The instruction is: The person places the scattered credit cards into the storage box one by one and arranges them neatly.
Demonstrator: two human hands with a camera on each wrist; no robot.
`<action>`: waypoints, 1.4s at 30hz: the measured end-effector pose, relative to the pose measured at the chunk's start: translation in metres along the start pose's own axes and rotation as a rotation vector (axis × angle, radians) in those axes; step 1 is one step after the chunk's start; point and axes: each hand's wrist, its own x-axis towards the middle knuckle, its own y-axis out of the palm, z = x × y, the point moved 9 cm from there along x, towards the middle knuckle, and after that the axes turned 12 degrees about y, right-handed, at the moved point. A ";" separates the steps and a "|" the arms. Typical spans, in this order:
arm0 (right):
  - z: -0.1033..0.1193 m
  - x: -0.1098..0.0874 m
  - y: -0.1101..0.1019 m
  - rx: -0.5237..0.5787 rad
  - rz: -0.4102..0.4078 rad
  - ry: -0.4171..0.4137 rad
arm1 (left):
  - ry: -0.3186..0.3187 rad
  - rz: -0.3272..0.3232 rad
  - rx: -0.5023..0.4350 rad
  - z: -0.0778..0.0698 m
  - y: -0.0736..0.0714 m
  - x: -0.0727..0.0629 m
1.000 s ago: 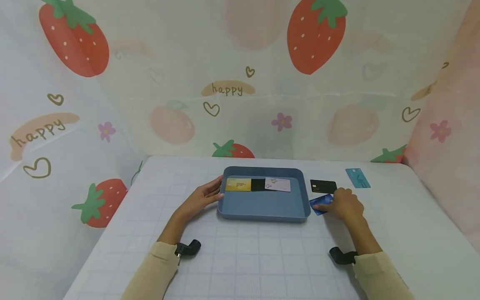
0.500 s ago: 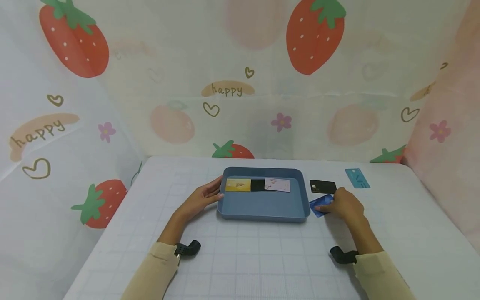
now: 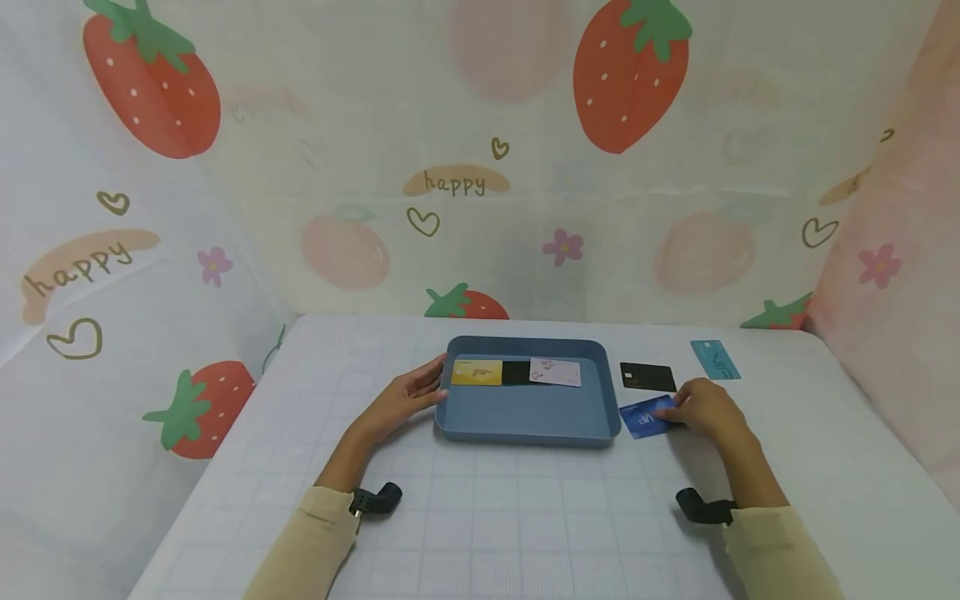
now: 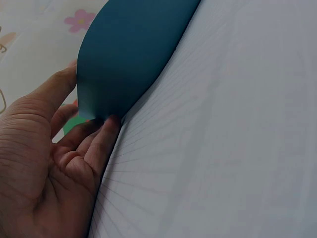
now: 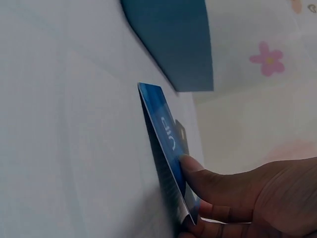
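My right hand [image 3: 708, 408] pinches the right end of a blue VIP card [image 3: 645, 417], thumb on its printed face and fingers beneath. In the right wrist view the blue card [image 5: 166, 131] is tilted, its held end raised off the table. It lies beside the right wall of a blue-grey tray [image 3: 525, 417]. My left hand [image 3: 401, 400] rests against the tray's left wall, fingers spread along it; the left wrist view shows fingertips right at the wall [image 4: 119, 69]. Inside the tray lie a yellow card [image 3: 477, 372], a black card [image 3: 514, 373] and a pale pink card [image 3: 556, 372], which partly covers the black one.
Behind the blue card lies another black card [image 3: 647, 377], to the right of the tray. A teal VIP card [image 3: 716, 359] is farther back on the right. The white gridded table [image 3: 510, 517] meets a strawberry-print cloth [image 3: 360, 158] at the back.
My right hand has shifted right along the blue card and now holds its right end, uncovering more of the print. My left hand and the tray have stayed in place.
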 end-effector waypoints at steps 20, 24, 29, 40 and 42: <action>-0.018 0.010 -0.004 0.167 0.163 -0.036 | -0.007 -0.006 -0.002 -0.001 0.000 0.000; -0.015 0.007 -0.006 0.170 0.165 -0.065 | -0.002 -0.003 -0.008 -0.001 0.000 0.000; -0.013 0.005 -0.008 0.159 0.166 -0.102 | 0.007 0.002 -0.020 0.000 0.001 0.001; -0.007 0.001 -0.015 0.220 0.184 -0.152 | 0.035 0.013 -0.033 -0.001 0.001 0.002; -0.003 -0.001 -0.016 0.241 0.192 -0.173 | 0.036 0.012 -0.032 -0.001 0.001 0.002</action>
